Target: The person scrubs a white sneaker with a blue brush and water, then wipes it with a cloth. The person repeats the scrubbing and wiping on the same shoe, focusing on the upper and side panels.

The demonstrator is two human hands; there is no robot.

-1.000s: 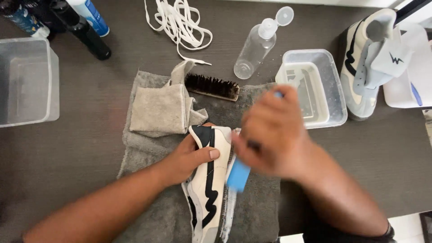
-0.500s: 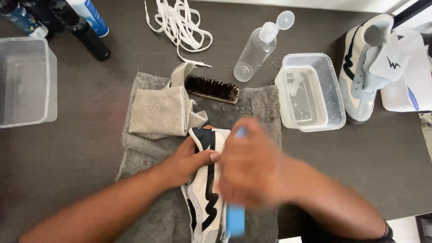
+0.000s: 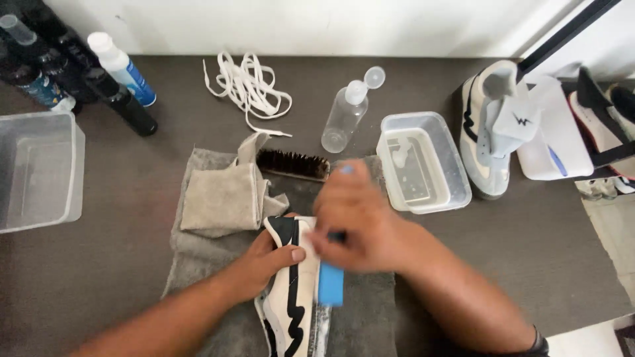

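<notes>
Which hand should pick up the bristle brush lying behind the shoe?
Probably the right hand: the bristle brush lies just beyond it. It holds a blue brush, though. The left hand is gripping the shoe, steadying it.

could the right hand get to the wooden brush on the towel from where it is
Probably yes. The right hand, gripping a blue brush, sits just below the wooden brush, with only bare grey towel between them. It would need to free its grip first.
</notes>
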